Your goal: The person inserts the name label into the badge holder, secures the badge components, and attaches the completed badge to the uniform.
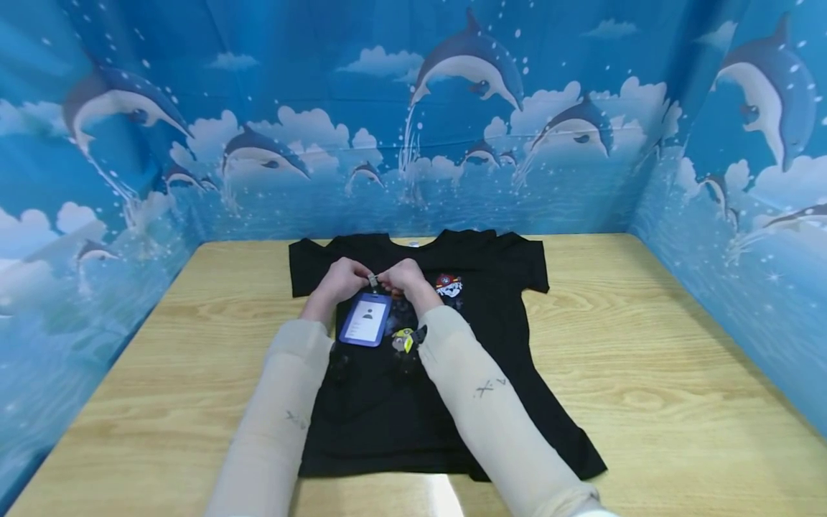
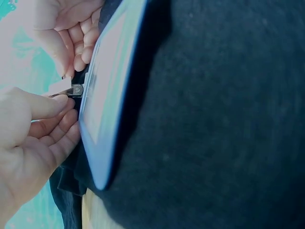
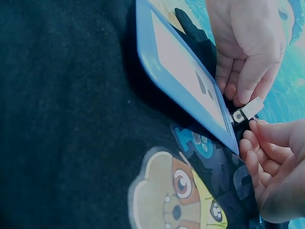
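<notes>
A blue-framed ID badge (image 1: 365, 321) with a white card lies slanted over a black T-shirt (image 1: 381, 409). At its top is a small badge clip (image 3: 248, 110), with a metal snap and a pale strap end. My left hand (image 1: 342, 278) pinches the clip from the left between thumb and forefinger, as the left wrist view shows. From the other side, my right hand (image 1: 402, 276) pinches the clip's right edge with thumb and fingertip, its other fingers curled beneath. In the left wrist view the badge (image 2: 107, 90) tilts up off the shirt.
The shirt lies spread front up on a wooden table (image 1: 646, 359), neckline away from me. Cartoon prints, including a puppy face (image 3: 178, 191), show on its chest, partly behind my right arm. A blue dolphin curtain (image 1: 413, 194) closes off the back and both sides.
</notes>
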### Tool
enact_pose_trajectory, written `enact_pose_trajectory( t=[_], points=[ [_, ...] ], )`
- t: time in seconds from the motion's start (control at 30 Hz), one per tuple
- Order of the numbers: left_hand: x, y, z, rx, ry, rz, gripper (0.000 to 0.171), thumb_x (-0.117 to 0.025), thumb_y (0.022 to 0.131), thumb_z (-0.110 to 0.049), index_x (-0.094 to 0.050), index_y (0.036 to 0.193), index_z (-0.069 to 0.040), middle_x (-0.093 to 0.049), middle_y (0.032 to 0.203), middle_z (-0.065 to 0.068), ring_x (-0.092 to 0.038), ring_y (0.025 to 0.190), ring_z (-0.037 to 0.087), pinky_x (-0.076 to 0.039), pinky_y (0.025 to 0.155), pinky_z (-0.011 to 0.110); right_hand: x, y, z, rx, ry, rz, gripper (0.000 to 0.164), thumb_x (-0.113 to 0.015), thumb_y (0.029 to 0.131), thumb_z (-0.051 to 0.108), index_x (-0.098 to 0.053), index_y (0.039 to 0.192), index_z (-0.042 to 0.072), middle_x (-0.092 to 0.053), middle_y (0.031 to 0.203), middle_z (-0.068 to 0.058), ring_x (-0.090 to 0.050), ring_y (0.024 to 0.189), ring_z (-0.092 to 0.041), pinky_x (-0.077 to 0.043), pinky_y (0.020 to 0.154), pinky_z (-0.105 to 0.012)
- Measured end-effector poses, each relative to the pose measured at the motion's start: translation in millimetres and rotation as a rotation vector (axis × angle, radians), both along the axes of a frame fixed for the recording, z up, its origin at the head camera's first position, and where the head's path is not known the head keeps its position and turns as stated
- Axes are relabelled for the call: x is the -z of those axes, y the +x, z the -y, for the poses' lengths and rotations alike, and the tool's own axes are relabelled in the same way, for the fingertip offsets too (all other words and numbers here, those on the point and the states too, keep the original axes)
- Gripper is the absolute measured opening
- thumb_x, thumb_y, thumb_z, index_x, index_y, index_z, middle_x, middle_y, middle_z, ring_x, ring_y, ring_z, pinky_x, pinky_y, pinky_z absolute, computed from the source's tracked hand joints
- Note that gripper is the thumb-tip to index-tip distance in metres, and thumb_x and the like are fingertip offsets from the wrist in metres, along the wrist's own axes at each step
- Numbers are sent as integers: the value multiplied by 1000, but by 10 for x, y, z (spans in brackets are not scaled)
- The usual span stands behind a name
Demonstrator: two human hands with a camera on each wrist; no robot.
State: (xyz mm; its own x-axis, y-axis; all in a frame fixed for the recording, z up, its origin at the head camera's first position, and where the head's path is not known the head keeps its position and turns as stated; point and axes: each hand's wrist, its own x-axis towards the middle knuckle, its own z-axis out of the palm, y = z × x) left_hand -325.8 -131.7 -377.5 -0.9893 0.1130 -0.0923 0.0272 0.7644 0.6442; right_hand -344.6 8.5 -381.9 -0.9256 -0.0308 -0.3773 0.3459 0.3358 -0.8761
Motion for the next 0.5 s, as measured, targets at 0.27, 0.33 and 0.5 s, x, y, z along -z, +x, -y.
enact_pose_trajectory(
  t=[0.27, 0.33, 0.5],
  points=[
    [10, -25, -17, -6, -22, 11, 23, -54, 90, -4, -67, 108, 1, -62, 111, 17, -56, 100, 26, -45, 86, 39, 4, -7, 19, 38, 59, -6, 13, -66, 86, 12, -71, 77, 5, -60, 63, -4, -50, 50, -12, -40, 47, -25],
    [19, -32, -17, 0, -35, 9, 23, -54, 90, -4, -67, 109, 1, -62, 111, 17, -56, 101, 26, -45, 87, 39, 10, -4, 23, 44, 69, -9, 13, -66, 86, 12, -71, 77, 5, -60, 64, -4, -50, 51, -13, -41, 48, -26],
    [37, -43, -18, 16, -49, 1, 25, -53, 91, -5, -66, 111, 1, -62, 113, 17, -56, 102, 26, -45, 86, 39, 24, -6, 32, 48, 79, -10, 15, -66, 85, 14, -70, 74, 6, -60, 63, -3, -48, 49, -12, -41, 48, -26]
  ],
)
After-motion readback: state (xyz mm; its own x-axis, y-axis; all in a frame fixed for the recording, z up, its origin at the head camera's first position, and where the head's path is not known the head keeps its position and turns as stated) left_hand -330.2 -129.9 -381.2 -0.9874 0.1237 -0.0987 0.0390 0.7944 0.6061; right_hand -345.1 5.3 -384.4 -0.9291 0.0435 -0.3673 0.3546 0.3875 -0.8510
